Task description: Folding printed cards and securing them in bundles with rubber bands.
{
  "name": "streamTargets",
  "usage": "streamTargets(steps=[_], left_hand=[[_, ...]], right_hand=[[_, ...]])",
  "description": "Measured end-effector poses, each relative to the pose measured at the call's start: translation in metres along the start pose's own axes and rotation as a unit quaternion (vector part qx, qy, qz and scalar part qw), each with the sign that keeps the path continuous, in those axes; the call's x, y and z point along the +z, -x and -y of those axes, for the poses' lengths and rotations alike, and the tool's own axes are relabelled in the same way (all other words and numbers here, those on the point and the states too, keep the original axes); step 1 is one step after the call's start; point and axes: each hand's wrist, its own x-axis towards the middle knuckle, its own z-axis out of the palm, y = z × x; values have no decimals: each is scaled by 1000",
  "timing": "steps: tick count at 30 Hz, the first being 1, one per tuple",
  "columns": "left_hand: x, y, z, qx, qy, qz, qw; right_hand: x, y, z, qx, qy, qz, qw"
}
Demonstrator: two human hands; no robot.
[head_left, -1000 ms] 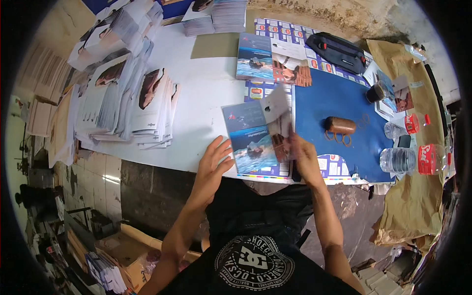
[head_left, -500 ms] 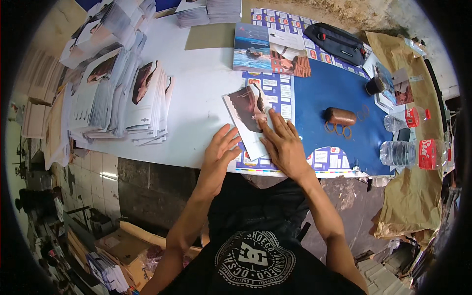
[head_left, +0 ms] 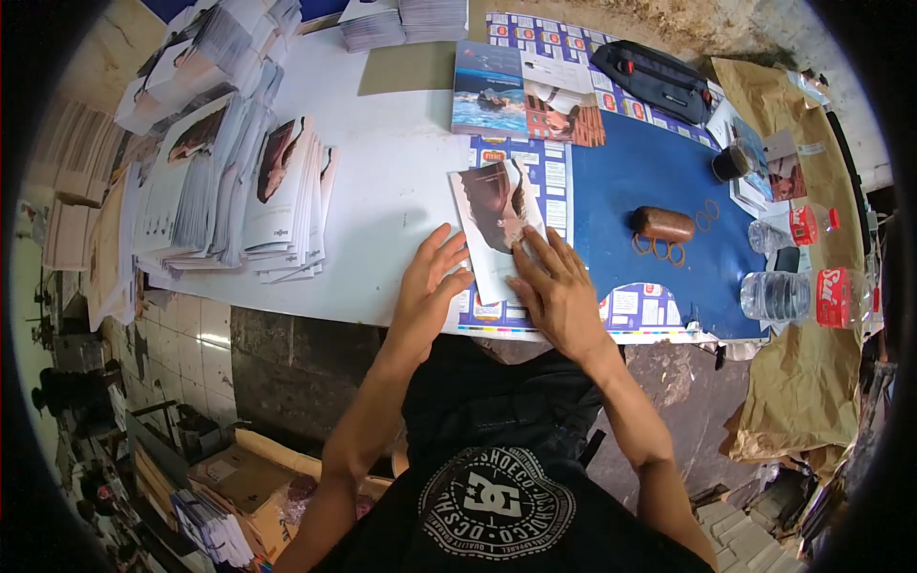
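Both the left hand (head_left: 430, 286) and the right hand (head_left: 557, 286) lie flat, fingers spread (gripping nothing, it seems), on a folded glossy printed leaflet (head_left: 497, 224) on the white counter (head_left: 392, 191).

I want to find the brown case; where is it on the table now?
In the head view, the brown case lies on the blue sheet, to the right of the right hand, with rubber bands beside it.

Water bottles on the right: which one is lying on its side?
The large red-labelled bottle by the table's near right edge lies on its side. The smaller bottle behind it also seems tipped, but that's unclear.
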Motion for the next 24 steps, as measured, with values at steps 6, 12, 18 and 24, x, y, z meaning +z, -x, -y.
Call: streamTargets(steps=[6,12,18,24], left_hand=[[2,-2,1,18,-35,-17,999],[0,-7,5,11,-30,-10,999],[4,-5,3,18,-44,-26,999],[3,-4,4,17,-30,-17,999]], right_hand=[[0,-28,-9,81,-67,-10,994],[12,-29,-30,44,67,67,994],[14,-27,-32,25,74,54,996],[12,-27,-39,2,67,62,996]])
